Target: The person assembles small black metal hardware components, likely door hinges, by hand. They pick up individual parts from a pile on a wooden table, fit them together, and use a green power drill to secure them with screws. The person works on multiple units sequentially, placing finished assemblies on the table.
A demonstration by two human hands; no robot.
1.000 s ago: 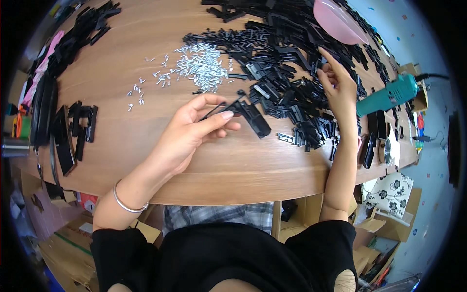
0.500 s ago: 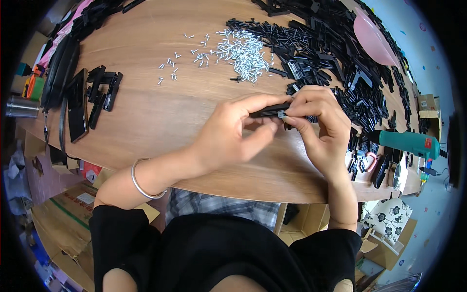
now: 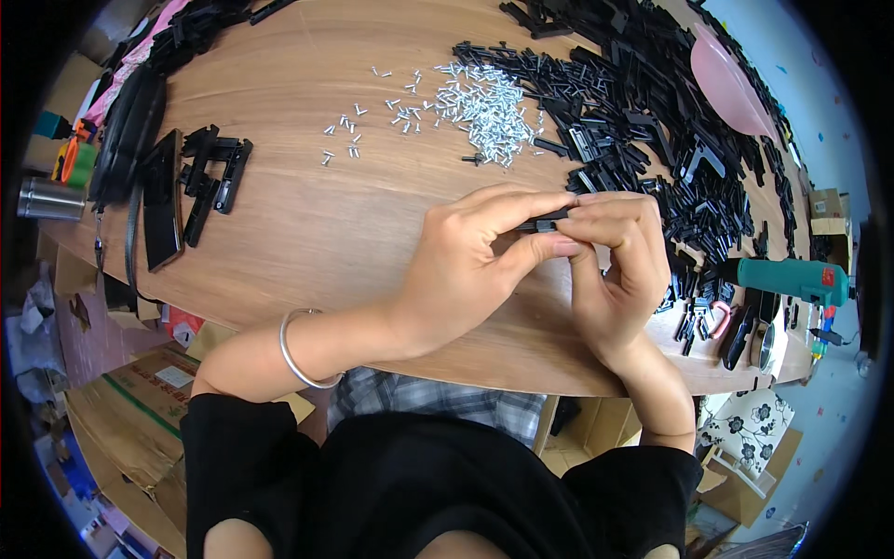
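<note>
Both hands meet over the near middle of a round wooden table (image 3: pixel 307 214). My left hand (image 3: pixel 470 265) and my right hand (image 3: pixel 615 265) pinch the same small black plastic part (image 3: pixel 543 224) between thumbs and fingertips; most of it is hidden by the fingers. A silver bangle (image 3: pixel 296 349) sits on my left wrist. Just beyond the hands lies a heap of small silver screws (image 3: pixel 480 107), and a large pile of black plastic parts (image 3: pixel 652 121) spreads to the right of it.
A teal power screwdriver (image 3: pixel 792 277) lies at the right table edge near a pink bowl (image 3: pixel 726 88). Assembled black pieces (image 3: pixel 209 177) and a dark flat slab (image 3: pixel 160 200) lie at the left. A metal cup (image 3: pixel 42 197) stands far left. Cardboard boxes (image 3: pixel 130 410) sit on the floor.
A second ago my right hand reached into the black pile while the left held a part. The hands have since come together on one part and stay there.
</note>
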